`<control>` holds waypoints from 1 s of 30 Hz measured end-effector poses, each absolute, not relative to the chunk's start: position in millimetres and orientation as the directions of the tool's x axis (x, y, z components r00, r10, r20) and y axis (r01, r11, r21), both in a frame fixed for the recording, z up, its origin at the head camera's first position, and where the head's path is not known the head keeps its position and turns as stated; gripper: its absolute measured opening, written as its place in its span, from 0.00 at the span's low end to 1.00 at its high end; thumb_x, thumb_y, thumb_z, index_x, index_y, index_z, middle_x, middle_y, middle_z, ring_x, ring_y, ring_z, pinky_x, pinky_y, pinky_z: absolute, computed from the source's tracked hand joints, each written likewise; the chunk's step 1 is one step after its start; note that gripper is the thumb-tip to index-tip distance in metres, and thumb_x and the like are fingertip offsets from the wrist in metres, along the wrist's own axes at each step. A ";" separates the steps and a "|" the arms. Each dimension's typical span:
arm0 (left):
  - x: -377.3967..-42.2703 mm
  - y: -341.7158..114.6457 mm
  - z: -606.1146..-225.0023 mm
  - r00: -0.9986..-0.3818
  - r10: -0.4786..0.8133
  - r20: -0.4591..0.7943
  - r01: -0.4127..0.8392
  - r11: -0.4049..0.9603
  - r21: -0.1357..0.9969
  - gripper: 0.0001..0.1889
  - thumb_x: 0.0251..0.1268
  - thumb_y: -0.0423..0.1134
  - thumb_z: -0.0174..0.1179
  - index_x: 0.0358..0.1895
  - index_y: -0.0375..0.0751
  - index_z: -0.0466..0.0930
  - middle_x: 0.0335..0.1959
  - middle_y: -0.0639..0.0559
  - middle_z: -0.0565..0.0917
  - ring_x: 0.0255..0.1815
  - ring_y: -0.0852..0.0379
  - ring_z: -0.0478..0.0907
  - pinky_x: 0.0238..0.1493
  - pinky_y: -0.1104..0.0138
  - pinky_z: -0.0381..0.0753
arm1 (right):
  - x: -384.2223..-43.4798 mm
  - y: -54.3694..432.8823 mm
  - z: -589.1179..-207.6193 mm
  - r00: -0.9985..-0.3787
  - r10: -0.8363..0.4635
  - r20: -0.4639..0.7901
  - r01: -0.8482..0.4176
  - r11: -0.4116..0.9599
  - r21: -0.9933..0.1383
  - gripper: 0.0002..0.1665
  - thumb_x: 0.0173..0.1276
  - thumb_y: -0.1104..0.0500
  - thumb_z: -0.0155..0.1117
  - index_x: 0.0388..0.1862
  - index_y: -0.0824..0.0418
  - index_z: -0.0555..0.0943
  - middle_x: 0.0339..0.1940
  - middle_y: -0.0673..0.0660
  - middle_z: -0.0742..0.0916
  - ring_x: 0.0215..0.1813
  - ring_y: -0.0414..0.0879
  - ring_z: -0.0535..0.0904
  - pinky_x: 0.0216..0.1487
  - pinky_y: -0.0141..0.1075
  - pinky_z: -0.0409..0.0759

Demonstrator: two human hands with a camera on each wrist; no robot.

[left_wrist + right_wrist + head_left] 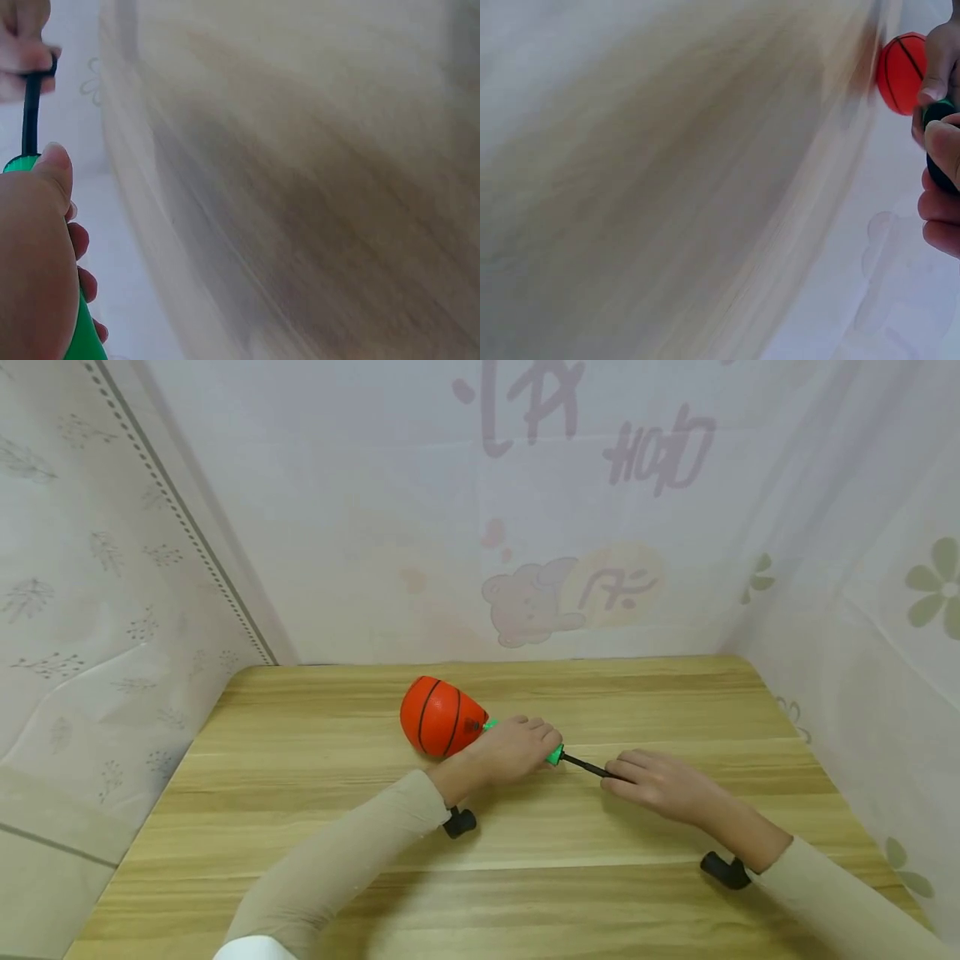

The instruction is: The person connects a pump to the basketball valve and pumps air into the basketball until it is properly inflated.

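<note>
My left hand (517,749) wraps around the green barrel (556,755) of a hand pump. From the barrel's right end the black pump rod (585,766) sticks out, drawn well clear of it. At the rod's far end, my right hand (663,785) grips the black handle (939,163), mostly hidden by the fingers in the head view. An orange ball with black basketball lines (438,718) sits at the pump's other end, tapering to a point there. In the left wrist view the thumb lies along the green barrel (86,341).
Beneath everything is a wood-grain table (300,843). Printed cloth walls (375,527) enclose its back and sides. A black wrist device (461,822) hangs under the left wrist, and a similar one (725,870) under the right.
</note>
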State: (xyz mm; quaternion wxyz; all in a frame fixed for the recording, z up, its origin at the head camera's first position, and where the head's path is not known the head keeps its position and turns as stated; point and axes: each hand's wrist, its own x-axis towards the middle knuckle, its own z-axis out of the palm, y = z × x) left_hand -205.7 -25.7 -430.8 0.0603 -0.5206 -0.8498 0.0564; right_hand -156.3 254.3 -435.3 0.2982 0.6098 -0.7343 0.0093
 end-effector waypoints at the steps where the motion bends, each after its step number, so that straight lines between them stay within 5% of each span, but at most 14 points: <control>1: -205.6 -25.0 -431.7 -0.450 0.892 0.046 0.878 0.451 -0.162 0.17 0.78 0.54 0.53 0.52 0.44 0.72 0.46 0.57 0.80 0.47 0.60 0.75 0.49 0.70 0.74 | -158.7 249.8 -434.2 -0.068 -0.890 0.450 -0.903 0.247 0.351 0.23 0.86 0.65 0.37 0.41 0.62 0.82 0.36 0.55 0.86 0.35 0.45 0.81 0.35 0.34 0.83; 15: -201.0 -27.0 -427.4 -0.444 0.896 0.015 0.879 0.439 -0.187 0.15 0.78 0.53 0.54 0.51 0.45 0.73 0.45 0.58 0.79 0.46 0.61 0.74 0.48 0.70 0.73 | -174.8 219.1 -435.1 -0.014 -0.891 0.453 -0.908 0.201 0.367 0.24 0.86 0.65 0.36 0.40 0.60 0.83 0.35 0.54 0.86 0.33 0.43 0.79 0.33 0.32 0.80; 30: -202.8 -37.7 -428.0 -0.419 0.907 0.039 0.889 0.419 -0.185 0.16 0.78 0.54 0.54 0.48 0.45 0.73 0.42 0.59 0.78 0.43 0.61 0.72 0.43 0.71 0.71 | -139.7 271.4 -450.7 -0.071 -0.871 0.485 -0.899 0.266 0.347 0.26 0.86 0.65 0.36 0.41 0.59 0.85 0.37 0.56 0.88 0.35 0.47 0.83 0.34 0.38 0.84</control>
